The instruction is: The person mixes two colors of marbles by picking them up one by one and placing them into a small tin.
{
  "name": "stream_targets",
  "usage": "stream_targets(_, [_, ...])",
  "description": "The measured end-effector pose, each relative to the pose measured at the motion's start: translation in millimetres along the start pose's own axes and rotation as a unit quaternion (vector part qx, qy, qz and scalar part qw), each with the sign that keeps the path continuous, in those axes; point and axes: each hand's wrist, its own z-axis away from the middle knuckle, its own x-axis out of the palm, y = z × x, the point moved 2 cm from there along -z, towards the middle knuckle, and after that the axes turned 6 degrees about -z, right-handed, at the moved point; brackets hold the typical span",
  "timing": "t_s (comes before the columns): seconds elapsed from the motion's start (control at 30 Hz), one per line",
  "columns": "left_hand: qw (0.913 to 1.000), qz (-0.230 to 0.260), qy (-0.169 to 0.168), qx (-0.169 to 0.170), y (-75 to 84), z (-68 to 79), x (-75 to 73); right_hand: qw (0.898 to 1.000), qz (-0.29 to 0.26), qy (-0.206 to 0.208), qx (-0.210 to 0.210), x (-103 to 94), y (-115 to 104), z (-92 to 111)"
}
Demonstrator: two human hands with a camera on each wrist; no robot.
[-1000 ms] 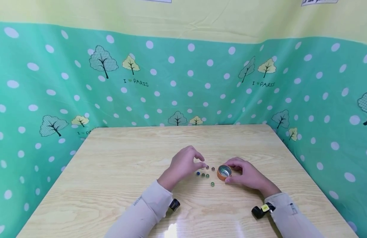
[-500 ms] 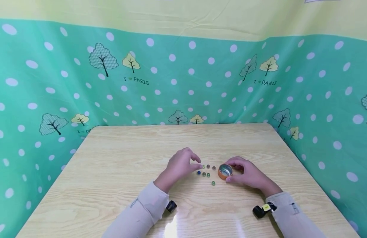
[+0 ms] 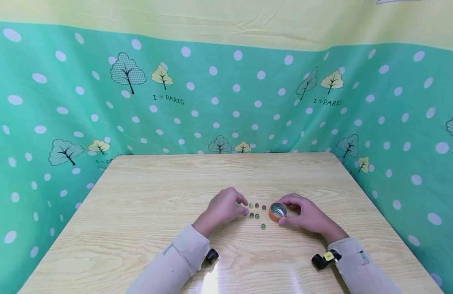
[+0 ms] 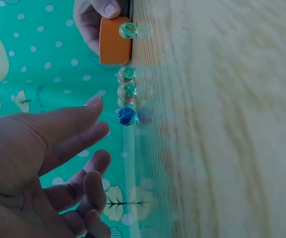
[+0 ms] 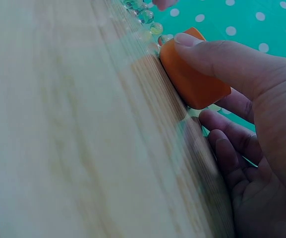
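Note:
My left hand (image 3: 226,206) is just above the table at the left end of a group of glass marbles. Its thumb and fingers stand apart around the blue marble (image 4: 126,116), which lies on the table close to the fingertips; in the head view the thumb mostly hides it. Several greenish and brownish marbles (image 3: 257,216) lie between the two hands, and one green marble (image 3: 263,226) sits nearer to me. With thumb and fingers, my right hand (image 3: 303,212) holds an orange round tin (image 5: 195,74) upright on the table. Inside its silvery bowl something greenish shows.
The wood-grain table (image 3: 156,183) extends around both hands. Behind it and along its sides hangs a green and yellow curtain (image 3: 212,98) with dots and trees. A black wrist camera is strapped to each sleeve.
My left hand first drew back left, uncovering a yellow-green marble, then shifted slightly toward me to the blue marble. The right hand and tin stay in place.

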Motion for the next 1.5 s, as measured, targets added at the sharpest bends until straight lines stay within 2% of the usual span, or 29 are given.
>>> stream_targets(0.43, [0.9999,-0.005,-0.012,-0.005,-4.0,-1.0,-0.1,1.0,-0.003,-0.003,-0.008,0.4,-2.7,-3.7])
stream_targets(0.67, [0.9996,-0.004,-0.027,-0.003,-3.9,-2.0,0.9,1.0,-0.006,0.002,0.014,-0.2,-2.2,-3.9])
stream_targets(0.83, [0.9993,-0.008,-0.037,-0.002,-2.5,-1.7,1.1,1.0,0.0,0.004,0.013,-0.5,-2.0,-3.3])
stream_targets(1.5, [0.9987,-0.025,-0.044,-0.001,-1.3,2.0,3.7,1.0,0.009,0.005,0.016,1.9,1.3,1.3])
